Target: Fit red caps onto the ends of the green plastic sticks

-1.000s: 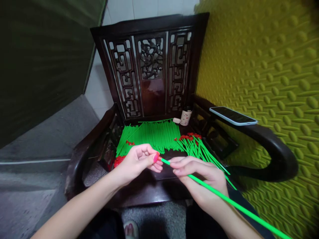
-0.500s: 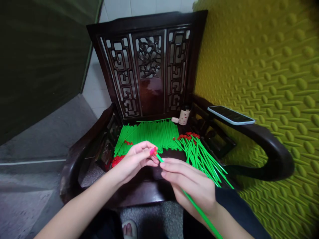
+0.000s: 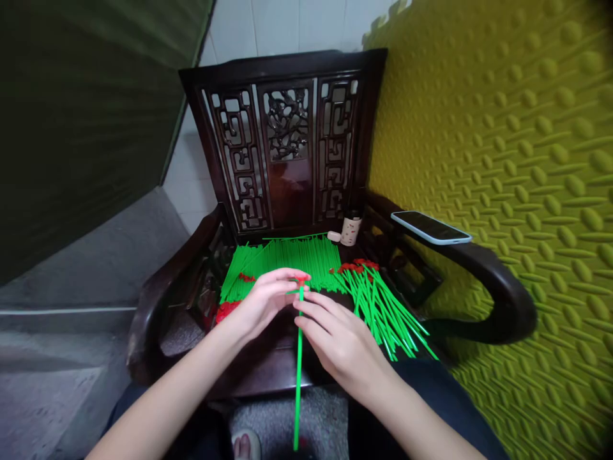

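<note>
- Pinching a green stick (image 3: 299,383) near its upper end between thumb and fingers of the right hand (image 3: 340,335).
- Touching the red top (image 3: 301,280) of that stick with the bent fingers of the left hand (image 3: 265,300); too small to tell whether pinched there.
- Held in front of the chair seat (image 3: 258,367), with the stick's long end pointing down toward the floor (image 3: 311,418).
- Just beyond the hands, on the seat: a broad layer of loose green sticks (image 3: 292,255), side by side, with small red bits (image 3: 246,277) at its left.
- Near the left wrist: a red pile (image 3: 226,312), partly hidden.
- To the right: a fanned bunch of red-topped sticks (image 3: 378,306).
- At the back of the seat: a white case (image 3: 334,236) beside a patterned cup (image 3: 351,231).
- On the right armrest (image 3: 507,281): a phone (image 3: 431,228), lying flat.
- Farther right: a yellow mat (image 3: 517,147), upright.
</note>
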Action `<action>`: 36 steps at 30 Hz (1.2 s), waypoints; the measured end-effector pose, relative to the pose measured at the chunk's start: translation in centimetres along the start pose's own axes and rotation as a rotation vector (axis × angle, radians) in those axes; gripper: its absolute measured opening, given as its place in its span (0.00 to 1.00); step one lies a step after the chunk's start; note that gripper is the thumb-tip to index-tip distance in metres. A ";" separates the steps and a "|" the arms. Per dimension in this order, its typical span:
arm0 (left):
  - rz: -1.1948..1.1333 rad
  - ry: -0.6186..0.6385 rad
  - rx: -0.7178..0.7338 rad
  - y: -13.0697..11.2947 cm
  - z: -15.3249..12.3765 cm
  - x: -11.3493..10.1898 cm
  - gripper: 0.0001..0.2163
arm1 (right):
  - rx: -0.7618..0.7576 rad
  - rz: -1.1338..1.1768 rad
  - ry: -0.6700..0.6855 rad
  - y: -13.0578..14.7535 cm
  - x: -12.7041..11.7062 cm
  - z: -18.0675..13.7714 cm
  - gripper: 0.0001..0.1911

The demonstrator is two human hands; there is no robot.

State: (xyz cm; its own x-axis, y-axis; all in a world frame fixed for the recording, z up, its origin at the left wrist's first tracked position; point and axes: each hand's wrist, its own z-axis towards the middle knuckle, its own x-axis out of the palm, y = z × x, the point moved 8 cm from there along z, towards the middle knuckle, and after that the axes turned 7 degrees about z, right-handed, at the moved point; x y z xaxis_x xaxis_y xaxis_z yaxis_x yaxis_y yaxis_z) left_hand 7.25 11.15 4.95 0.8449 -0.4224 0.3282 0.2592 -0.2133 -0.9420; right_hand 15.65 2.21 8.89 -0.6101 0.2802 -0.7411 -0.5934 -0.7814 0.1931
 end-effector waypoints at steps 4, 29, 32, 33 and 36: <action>0.092 -0.091 0.097 0.3 0.2 -0.4 0.11 | 0.061 0.064 -0.018 -0.5 -0.1 -0.3 0.13; 1.105 -0.556 0.427 -3.7 -10.2 -6.5 0.05 | 1.066 -0.099 0.359 -24.3 0.8 -9.9 0.12; 1.207 -0.411 0.359 -3.3 -10.0 -7.0 0.06 | 1.044 -0.189 0.475 -24.2 1.9 -10.3 0.13; 1.237 -0.362 0.337 -3.1 -9.8 -7.2 0.06 | 1.035 -0.214 0.509 -24.0 2.2 -10.2 0.14; 1.308 -0.311 0.286 -2.8 -9.1 -8.0 0.08 | 1.010 -0.275 0.601 -23.5 2.8 -10.0 0.14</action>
State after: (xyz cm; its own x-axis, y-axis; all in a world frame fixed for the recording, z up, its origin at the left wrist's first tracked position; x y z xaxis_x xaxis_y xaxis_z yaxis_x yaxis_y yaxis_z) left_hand -4.51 7.11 5.60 0.6049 0.0482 -0.7949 -0.7450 0.3869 -0.5435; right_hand 33.12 15.76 -4.09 -0.2164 -0.1451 -0.9655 -0.9718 0.1274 0.1986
